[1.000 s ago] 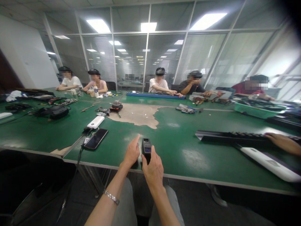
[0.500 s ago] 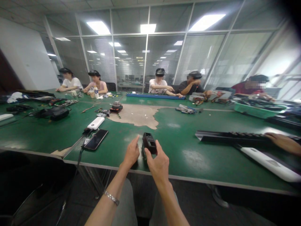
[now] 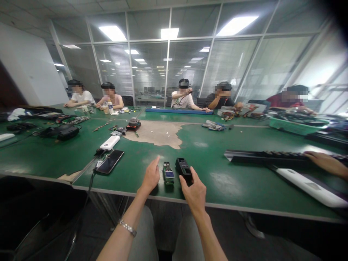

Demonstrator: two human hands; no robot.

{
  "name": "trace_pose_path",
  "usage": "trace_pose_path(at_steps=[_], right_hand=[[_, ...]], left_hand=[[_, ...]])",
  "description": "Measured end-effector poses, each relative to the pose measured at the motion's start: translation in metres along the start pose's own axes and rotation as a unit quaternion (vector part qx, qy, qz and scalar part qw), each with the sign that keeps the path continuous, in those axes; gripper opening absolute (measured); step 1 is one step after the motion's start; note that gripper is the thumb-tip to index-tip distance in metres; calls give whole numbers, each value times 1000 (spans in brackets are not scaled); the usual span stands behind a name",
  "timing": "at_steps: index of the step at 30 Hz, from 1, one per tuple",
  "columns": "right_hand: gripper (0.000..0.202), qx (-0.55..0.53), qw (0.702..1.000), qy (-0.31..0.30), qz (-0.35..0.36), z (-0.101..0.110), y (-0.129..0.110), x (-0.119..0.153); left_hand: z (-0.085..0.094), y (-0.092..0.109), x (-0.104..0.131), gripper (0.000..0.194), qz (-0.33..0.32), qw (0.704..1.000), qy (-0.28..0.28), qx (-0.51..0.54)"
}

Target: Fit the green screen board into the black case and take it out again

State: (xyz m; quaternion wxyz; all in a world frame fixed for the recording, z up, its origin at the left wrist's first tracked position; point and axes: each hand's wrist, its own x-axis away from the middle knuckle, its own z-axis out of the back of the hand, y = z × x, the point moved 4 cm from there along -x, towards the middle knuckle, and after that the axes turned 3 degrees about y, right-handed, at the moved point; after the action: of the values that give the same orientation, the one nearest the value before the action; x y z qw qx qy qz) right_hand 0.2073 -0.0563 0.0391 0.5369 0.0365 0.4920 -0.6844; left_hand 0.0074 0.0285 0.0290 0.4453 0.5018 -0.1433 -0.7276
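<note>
A black plastic housing (image 3: 182, 168) with several openings in its face is held by my right hand (image 3: 195, 188), thumb on one side and fingers on the other. To its left a green circuit board (image 3: 168, 172) with a small blue screen lies on the green table, apart from the housing. My left hand (image 3: 151, 177) rests just left of the board without touching it. Its index finger stretches forward; the other fingers are partly hidden, and nothing shows in them.
A phone (image 3: 111, 161) and a white power bank (image 3: 110, 143) with cables lie to the left. At right, another person's hand (image 3: 326, 164) touches a long black strip (image 3: 252, 156) near a white device (image 3: 307, 185). A blue bar (image 3: 178, 111) and several people are across the table (image 3: 206, 188).
My right hand has moved right with the black housing, away from over the circuit board, which now shows whole. My left hand has hardly moved. The person opposite has raised a hand.
</note>
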Motion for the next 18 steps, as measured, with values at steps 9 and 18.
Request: trace_pose_path(at_steps=[9, 18], right_hand=[[61, 14, 999, -1, 35, -4, 4, 4], [73, 27, 998, -10, 47, -3, 2, 8]], left_hand=[[0, -1, 0, 52, 2, 1000, 5, 0], [0, 0, 0, 53, 3, 1000, 5, 0]])
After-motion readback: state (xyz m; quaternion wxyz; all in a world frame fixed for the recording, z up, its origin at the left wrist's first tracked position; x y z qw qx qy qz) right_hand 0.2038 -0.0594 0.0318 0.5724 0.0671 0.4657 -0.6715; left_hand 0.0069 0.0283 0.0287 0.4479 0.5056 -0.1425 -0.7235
